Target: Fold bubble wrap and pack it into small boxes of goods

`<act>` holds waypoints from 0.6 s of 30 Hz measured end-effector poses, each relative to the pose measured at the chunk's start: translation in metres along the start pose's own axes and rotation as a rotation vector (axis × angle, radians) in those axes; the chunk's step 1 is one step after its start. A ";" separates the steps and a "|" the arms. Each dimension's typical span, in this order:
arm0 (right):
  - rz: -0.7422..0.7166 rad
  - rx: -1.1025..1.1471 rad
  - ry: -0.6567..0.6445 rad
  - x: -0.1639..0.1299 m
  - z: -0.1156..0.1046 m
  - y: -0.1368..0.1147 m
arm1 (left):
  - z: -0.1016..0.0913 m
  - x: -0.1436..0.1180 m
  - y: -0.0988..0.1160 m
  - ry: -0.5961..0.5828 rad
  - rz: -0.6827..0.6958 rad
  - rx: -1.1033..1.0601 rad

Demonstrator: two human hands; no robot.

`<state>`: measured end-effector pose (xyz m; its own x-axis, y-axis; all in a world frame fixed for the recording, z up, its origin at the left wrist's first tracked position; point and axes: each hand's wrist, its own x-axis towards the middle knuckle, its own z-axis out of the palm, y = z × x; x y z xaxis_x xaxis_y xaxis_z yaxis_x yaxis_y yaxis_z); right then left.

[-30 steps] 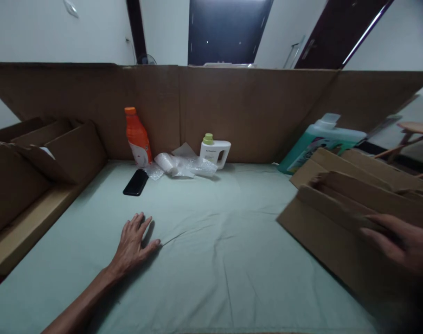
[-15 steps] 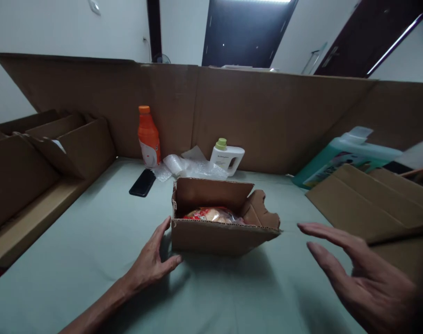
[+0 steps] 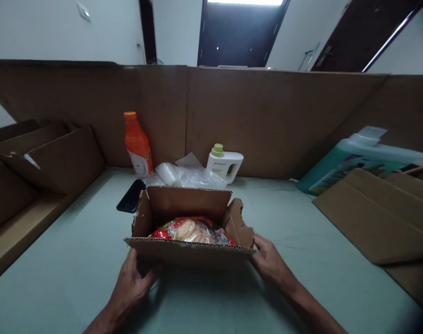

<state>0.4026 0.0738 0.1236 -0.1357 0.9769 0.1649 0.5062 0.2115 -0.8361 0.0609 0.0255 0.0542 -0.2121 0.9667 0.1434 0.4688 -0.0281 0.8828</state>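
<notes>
An open cardboard box (image 3: 194, 254) stands in front of me, its top edges ragged. Inside lies a clear and red plastic packet (image 3: 194, 230) with pale, round, biscuit-like pieces showing through. My left hand (image 3: 133, 283) grips the box at its lower left corner, the thumb along the front and the fingertips hidden behind the side. At the other end my right hand (image 3: 269, 260) holds the right side, its fingers partly out of sight behind the cardboard.
Behind the box are an orange bottle (image 3: 138, 146), a black phone (image 3: 131, 197), bubble wrap (image 3: 187, 175) and a white green-capped bottle (image 3: 223, 163). To the right, a teal jug (image 3: 357, 157) leans behind folded cardboard (image 3: 374, 218). Divided cardboard boxes (image 3: 61, 160) line the left.
My right hand has come in from the right and taken hold of the box. The box has shifted left and nearer to me, with my left hand at its corner.
</notes>
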 end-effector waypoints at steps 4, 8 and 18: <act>0.047 -0.144 0.260 0.097 -0.016 0.020 | 0.004 -0.002 -0.018 0.011 0.034 0.006; 0.101 -0.164 0.317 0.181 0.001 0.034 | 0.009 -0.005 -0.033 -0.020 0.057 0.073; 0.196 -0.105 0.222 0.042 -0.070 0.025 | 0.005 -0.001 -0.031 -0.022 0.108 0.067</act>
<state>0.4687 0.1217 0.1463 0.1571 0.9795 0.1258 0.5912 0.0088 -0.8065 0.0507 0.0263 0.0243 -0.1387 0.9644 0.2254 0.5441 -0.1159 0.8310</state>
